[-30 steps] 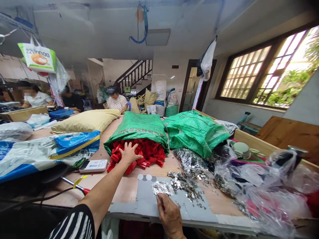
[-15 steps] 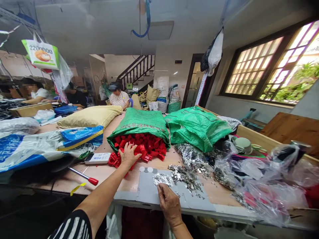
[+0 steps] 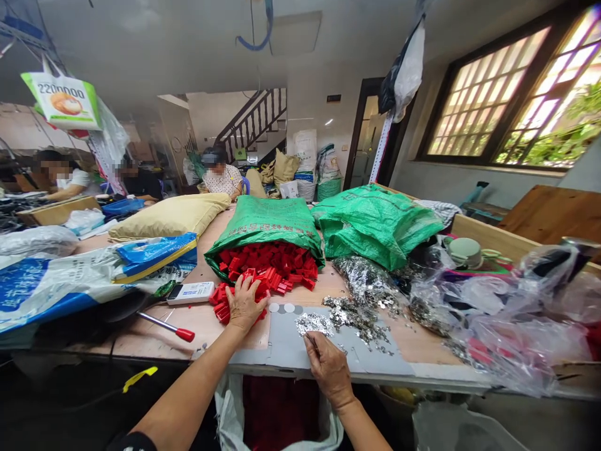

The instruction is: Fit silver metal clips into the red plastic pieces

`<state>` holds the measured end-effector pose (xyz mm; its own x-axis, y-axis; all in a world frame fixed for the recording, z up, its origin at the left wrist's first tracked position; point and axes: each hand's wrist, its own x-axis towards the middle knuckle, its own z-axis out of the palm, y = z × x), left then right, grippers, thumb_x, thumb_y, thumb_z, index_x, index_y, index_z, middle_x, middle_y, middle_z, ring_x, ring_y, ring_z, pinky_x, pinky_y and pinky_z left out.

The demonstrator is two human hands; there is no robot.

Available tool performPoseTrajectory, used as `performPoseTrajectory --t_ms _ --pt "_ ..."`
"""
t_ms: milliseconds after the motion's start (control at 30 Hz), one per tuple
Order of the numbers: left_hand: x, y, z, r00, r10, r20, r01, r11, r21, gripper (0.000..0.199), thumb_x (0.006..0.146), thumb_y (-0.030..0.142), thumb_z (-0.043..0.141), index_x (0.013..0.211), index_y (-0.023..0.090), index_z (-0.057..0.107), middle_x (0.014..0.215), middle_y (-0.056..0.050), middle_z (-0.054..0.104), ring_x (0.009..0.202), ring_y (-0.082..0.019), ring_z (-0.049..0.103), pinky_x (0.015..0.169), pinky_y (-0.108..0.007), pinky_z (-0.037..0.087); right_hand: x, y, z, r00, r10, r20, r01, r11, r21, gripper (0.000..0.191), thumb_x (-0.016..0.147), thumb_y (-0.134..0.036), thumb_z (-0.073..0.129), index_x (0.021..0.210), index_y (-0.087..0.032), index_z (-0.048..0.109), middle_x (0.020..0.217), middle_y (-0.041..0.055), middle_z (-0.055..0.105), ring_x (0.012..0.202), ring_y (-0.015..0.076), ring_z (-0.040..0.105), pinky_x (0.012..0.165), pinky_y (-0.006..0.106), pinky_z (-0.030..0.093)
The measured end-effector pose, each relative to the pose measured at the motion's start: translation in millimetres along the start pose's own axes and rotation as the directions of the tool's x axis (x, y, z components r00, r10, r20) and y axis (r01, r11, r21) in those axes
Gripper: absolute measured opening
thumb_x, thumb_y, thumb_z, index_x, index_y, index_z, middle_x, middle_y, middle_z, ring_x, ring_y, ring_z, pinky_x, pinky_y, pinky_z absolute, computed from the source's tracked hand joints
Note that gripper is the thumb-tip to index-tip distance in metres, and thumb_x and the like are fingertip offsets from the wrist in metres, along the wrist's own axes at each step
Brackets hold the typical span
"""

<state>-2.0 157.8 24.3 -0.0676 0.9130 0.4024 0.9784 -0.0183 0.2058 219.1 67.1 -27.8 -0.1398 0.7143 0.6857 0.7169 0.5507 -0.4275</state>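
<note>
My left hand (image 3: 245, 303) lies with fingers spread on red plastic pieces (image 3: 270, 266) that spill from the mouth of a green woven sack (image 3: 265, 216). My right hand (image 3: 329, 368) is closed in a pinch at the front of the table, close to a small pile of shiny metal pieces (image 3: 314, 324). Whatever its fingertips hold, if anything, is too small to make out. Darker metal pieces (image 3: 357, 319) are heaped just to the right on a grey sheet (image 3: 286, 341). Two pale discs and a grey one lie along the sheet's far edge.
Left of the pile are a white box-shaped device (image 3: 190, 292) and a red-tipped lever (image 3: 184, 334). A second green sack (image 3: 375, 228) and clear plastic bags (image 3: 507, 332) crowd the right. An open white sack (image 3: 230, 407) hangs below the table edge. Several people sit farther back.
My left hand has drawn slightly toward me over the red pieces, fingers still spread. My right hand keeps its pinch beside the shiny metal pile. The view has shifted a little.
</note>
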Motion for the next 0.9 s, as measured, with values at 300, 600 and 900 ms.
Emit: performPoseTrajectory --t_ms 300,600,900 --pt "-7.8 -2.2 -0.7 0.998 0.043 -0.036 -0.041 0.997 0.060 0.064 0.079 0.059 0.054 0.135 0.029 0.048 0.156 -0.008 0.025 0.142 -0.034 0.018 0.110 -0.066 0.010 -2.1 -0.4 1.8 1.000 0.029 0.011 -0.030 0.999 0.033 0.019 0.098 -0.028 0.042 0.096 -0.019 0.059 0.081 0.0044 0.067 0.074 0.0164 0.065 0.070 0.025 0.045" --pt "72.3 14.8 -16.8 0.997 -0.005 0.075 0.000 0.998 0.058 0.078 0.079 0.067 0.045 0.144 0.026 0.035 0.156 -0.010 0.026 0.144 -0.033 0.015 0.112 -0.059 0.015 -2.7 -1.6 0.2 0.999 0.048 0.020 -0.049 0.998 0.040 0.018 0.097 -0.027 0.043 0.097 -0.019 0.060 0.083 0.0054 0.068 0.076 0.0167 0.065 0.071 0.026 0.046" --pt "138.9 17.3 -25.3 0.997 -0.028 0.078 0.023 0.997 0.073 0.078 0.080 0.063 0.045 0.142 0.019 0.034 0.152 -0.016 0.030 0.140 -0.038 0.023 0.110 -0.055 0.022 -4.0 -2.9 -1.5 0.999 0.036 0.014 -0.036 0.998 0.050 0.016 0.096 -0.024 0.044 0.098 -0.020 0.060 0.083 0.0045 0.067 0.076 0.0167 0.066 0.072 0.026 0.048"
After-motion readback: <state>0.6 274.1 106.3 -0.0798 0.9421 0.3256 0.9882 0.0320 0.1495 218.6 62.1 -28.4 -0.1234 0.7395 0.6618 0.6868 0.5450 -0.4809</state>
